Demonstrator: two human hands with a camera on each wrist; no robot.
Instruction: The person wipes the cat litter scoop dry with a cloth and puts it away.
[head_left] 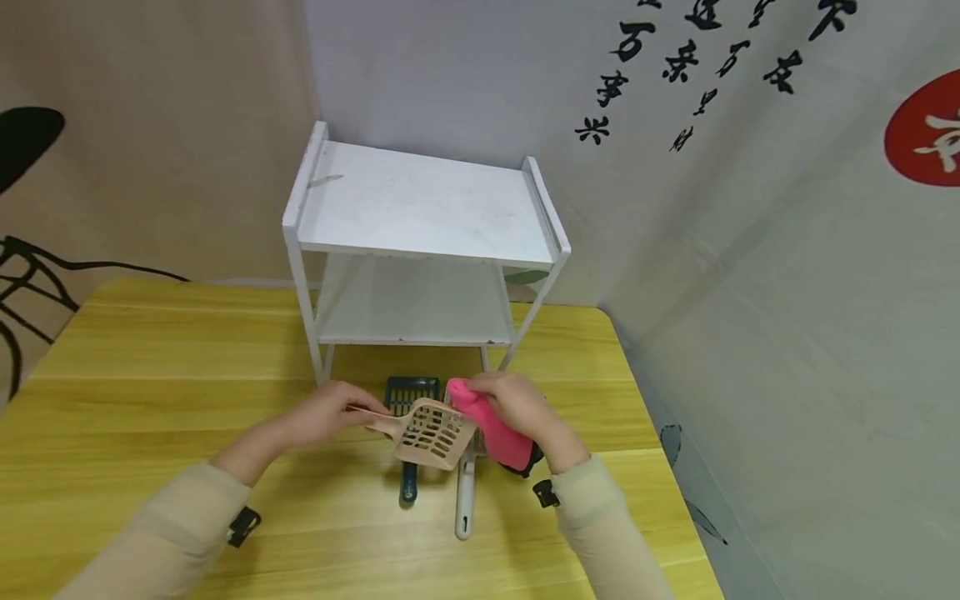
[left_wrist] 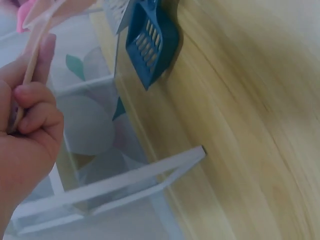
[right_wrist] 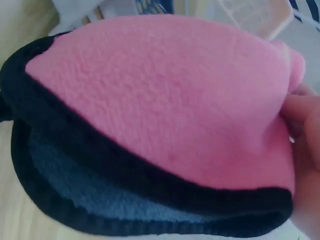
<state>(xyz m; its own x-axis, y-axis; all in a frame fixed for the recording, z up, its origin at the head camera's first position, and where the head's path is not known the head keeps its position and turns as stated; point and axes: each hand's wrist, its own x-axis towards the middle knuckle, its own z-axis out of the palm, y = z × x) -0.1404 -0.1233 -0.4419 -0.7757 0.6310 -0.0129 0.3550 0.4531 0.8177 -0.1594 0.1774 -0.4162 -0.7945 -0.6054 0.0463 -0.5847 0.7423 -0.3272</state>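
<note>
Beige scoop and pink fabric cover are the two things you hold, both raised over the middle of the counter. Your left hand is clamped on the scoop's thin handle, thumb and fingers closing round it; the slotted bowl points to your right. Your right hand is clamped on the upper part of the cover, whose black-edged mouth faces down toward you — the right wrist view shows a blue-grey lining inside it. Bowl and cover meet in your head view, but you cannot tell whether they touch.

Below them, a grey scoop lies with its pale handle toward you, its head mostly hidden behind what you hold. Just left of it lies a dark blue scoop, handle also toward you, slotted head farther off and partly covered by the beige bowl.

Beyond your hands a white two-tier shelf stands on the counter. Farthest back is a pale wall — black characters run down it, with a red circle at the far right.
</note>
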